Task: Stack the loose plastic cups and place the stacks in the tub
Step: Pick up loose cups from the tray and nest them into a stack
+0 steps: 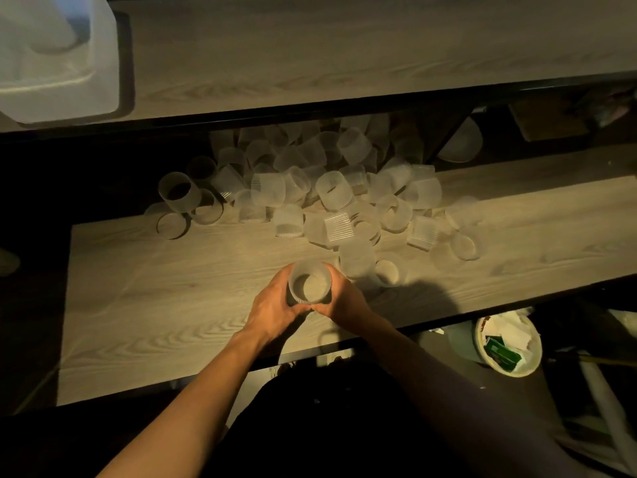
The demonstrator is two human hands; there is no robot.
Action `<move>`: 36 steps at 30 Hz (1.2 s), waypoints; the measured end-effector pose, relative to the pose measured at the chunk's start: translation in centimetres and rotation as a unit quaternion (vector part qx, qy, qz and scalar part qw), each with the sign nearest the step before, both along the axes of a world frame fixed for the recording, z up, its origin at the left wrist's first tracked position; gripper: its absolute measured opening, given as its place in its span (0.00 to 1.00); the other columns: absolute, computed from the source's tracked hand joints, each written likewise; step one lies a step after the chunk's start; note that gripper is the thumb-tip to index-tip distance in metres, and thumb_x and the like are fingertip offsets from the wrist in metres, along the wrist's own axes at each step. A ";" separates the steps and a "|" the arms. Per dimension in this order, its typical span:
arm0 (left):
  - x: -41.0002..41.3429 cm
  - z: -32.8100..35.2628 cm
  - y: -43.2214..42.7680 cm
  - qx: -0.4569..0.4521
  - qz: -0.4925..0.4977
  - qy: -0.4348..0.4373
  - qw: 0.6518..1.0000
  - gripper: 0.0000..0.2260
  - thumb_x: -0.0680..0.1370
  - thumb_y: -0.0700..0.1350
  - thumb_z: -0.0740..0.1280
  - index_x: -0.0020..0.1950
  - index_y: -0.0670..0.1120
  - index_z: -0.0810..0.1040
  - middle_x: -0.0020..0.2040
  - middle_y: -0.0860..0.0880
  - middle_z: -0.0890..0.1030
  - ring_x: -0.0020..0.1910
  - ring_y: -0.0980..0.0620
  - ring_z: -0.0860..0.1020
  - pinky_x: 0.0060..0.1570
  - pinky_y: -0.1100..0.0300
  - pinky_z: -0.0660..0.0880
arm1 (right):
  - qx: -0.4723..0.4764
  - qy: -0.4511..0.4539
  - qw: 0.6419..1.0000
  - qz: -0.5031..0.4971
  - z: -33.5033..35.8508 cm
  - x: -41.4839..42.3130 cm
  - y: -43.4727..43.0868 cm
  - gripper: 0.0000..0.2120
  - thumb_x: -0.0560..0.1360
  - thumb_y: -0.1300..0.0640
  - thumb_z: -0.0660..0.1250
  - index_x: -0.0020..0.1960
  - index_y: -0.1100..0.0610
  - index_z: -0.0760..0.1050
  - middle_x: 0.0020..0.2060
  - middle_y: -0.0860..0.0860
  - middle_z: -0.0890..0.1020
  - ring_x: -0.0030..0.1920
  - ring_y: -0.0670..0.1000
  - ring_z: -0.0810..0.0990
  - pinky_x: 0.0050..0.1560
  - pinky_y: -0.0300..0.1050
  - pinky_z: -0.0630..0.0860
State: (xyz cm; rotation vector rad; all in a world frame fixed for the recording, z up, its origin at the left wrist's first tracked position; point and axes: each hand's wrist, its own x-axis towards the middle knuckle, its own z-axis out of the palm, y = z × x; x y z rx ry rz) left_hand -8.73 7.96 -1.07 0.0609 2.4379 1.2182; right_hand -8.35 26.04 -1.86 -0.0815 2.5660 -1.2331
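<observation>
An upright frosted plastic cup (pixel 309 283), possibly a short stack, stands near the front middle of the lower wooden shelf (pixel 155 305). My left hand (pixel 275 307) wraps its left side and my right hand (pixel 341 301) its right side, fingertips meeting in front. Behind it lies a heap of several loose cups (pixel 331 191), most tipped over, spreading to the shelf's back. Two more cups (pixel 356 258) lie just right of my hands. The translucent white tub (pixel 103 56) sits at the far left of the upper shelf, something pale inside it.
The upper wooden shelf (pixel 344 53) overhangs the back of the cup heap. A white bucket (pixel 508 345) with paper and green scraps stands on the floor at lower right. A pale bowl (pixel 462 141) rests in the dark gap at back right.
</observation>
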 end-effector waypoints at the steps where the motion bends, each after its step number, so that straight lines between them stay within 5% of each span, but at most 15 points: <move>1: -0.1 0.3 0.0 0.004 0.002 0.007 1.000 0.36 0.67 0.57 0.80 0.70 0.65 0.64 0.63 0.65 0.74 0.63 0.59 0.73 0.61 0.58 0.72 | 0.000 0.006 1.000 -0.003 0.1 -0.1 0.0 0.42 0.65 0.55 0.82 0.73 0.62 0.68 0.63 0.55 0.79 0.63 0.50 0.78 0.65 0.49 0.76; 10: -0.5 3.6 2.5 0.002 -0.026 0.119 0.993 0.36 0.67 0.58 0.79 0.71 0.55 0.69 0.67 0.56 0.76 0.61 0.57 0.75 0.60 0.53 0.76 | -0.036 0.071 0.997 0.003 4.0 0.2 4.2 0.39 0.64 0.52 0.80 0.71 0.63 0.70 0.62 0.55 0.79 0.62 0.51 0.78 0.63 0.48 0.76; 14: -0.5 5.1 6.1 0.008 -0.030 0.149 0.988 0.37 0.67 0.59 0.79 0.72 0.55 0.68 0.66 0.57 0.74 0.58 0.58 0.75 0.56 0.56 0.77 | -0.048 0.062 0.997 0.002 6.2 -0.1 8.6 0.41 0.63 0.58 0.83 0.72 0.59 0.69 0.64 0.48 0.76 0.63 0.42 0.73 0.66 0.34 0.69; 19: -1.0 6.1 10.9 0.004 -0.045 0.158 0.986 0.39 0.67 0.58 0.79 0.74 0.53 0.67 0.64 0.58 0.73 0.56 0.61 0.72 0.56 0.57 0.77 | -0.018 0.012 1.000 -0.007 7.5 -0.8 13.3 0.44 0.63 0.48 0.82 0.74 0.50 0.66 0.67 0.46 0.75 0.65 0.46 0.75 0.67 0.50 0.73; 26: -0.8 5.3 15.0 -0.004 -0.047 0.147 0.988 0.39 0.67 0.61 0.78 0.74 0.55 0.65 0.65 0.58 0.73 0.57 0.61 0.73 0.55 0.56 0.77 | -0.030 0.001 1.000 0.005 7.4 -0.9 17.6 0.41 0.64 0.54 0.82 0.73 0.52 0.67 0.64 0.47 0.76 0.63 0.44 0.75 0.63 0.42 0.74; 32: 0.4 4.5 14.9 -0.007 -0.026 0.151 0.988 0.39 0.67 0.60 0.79 0.73 0.55 0.66 0.63 0.62 0.70 0.57 0.62 0.73 0.53 0.56 0.78 | -0.024 0.005 0.999 0.026 5.8 -0.6 17.1 0.44 0.62 0.43 0.80 0.73 0.48 0.66 0.67 0.44 0.75 0.67 0.44 0.73 0.67 0.51 0.74; 36: 1.3 4.4 13.5 -0.008 -0.001 0.149 0.989 0.38 0.67 0.58 0.79 0.72 0.55 0.67 0.62 0.63 0.71 0.57 0.63 0.73 0.53 0.57 0.78 | -0.018 0.000 0.998 0.057 5.6 -0.6 15.6 0.44 0.63 0.46 0.80 0.75 0.50 0.64 0.69 0.46 0.73 0.69 0.46 0.72 0.69 0.52 0.72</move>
